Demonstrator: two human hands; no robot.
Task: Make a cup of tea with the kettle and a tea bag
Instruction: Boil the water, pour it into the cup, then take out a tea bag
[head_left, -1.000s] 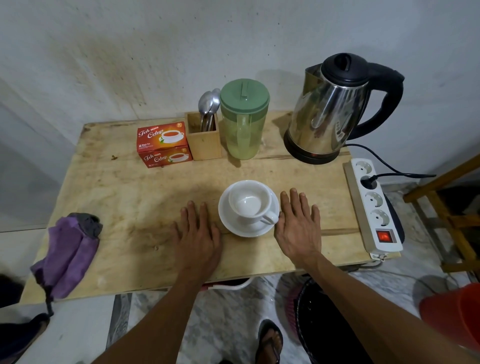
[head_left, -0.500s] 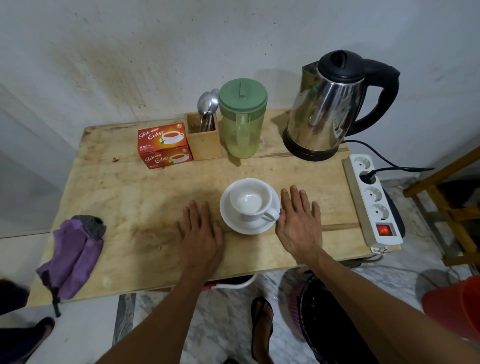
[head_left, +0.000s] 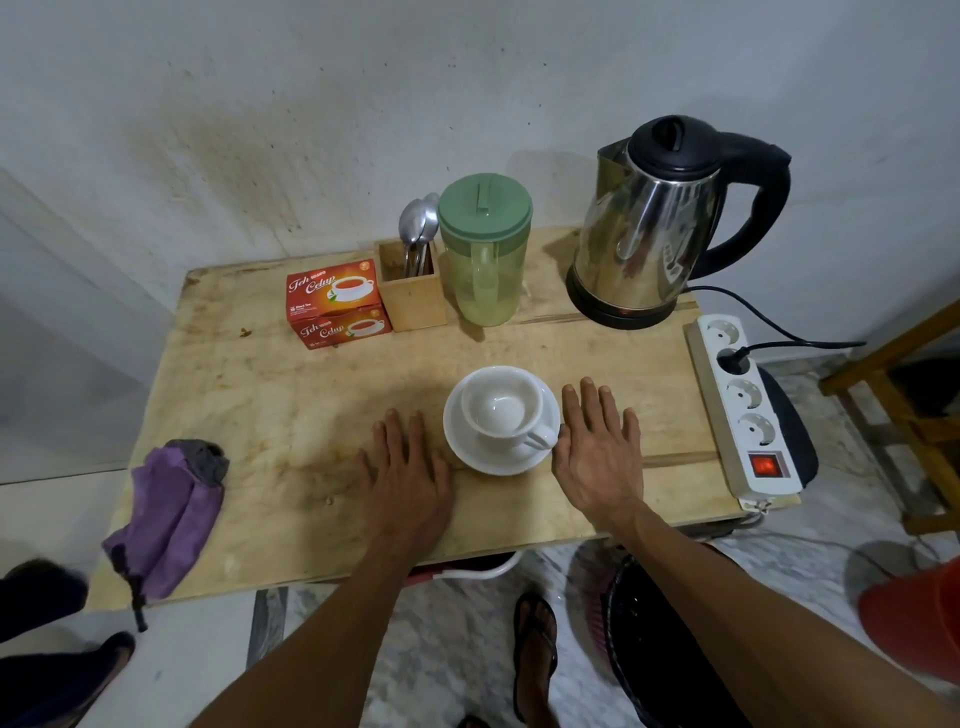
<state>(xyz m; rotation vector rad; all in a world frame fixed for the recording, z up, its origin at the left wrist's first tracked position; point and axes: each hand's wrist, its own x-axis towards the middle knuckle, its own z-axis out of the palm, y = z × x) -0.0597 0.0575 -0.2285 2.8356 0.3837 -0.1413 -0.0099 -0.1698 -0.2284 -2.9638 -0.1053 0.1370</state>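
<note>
An empty white cup (head_left: 500, 410) stands on a white saucer (head_left: 467, 452) in the middle of the wooden table (head_left: 291, 415). My left hand (head_left: 408, 480) lies flat, palm down, just left of the saucer. My right hand (head_left: 597, 457) lies flat on the other side, its thumb beside the cup's handle. Neither hand holds anything. A steel kettle (head_left: 649, 228) with a black lid and handle sits on its base at the back right. Two red tea boxes (head_left: 335, 304) are stacked at the back left.
A wooden holder with spoons (head_left: 413, 291) and a green-lidded pitcher (head_left: 485, 249) stand between the boxes and kettle. A white power strip (head_left: 743, 410) with a lit red switch lies along the right edge. A purple cloth (head_left: 166, 512) hangs over the left front edge.
Both hands stay flat beside the saucer. The camera has shifted slightly, so the whole scene sits a little differently in view.
</note>
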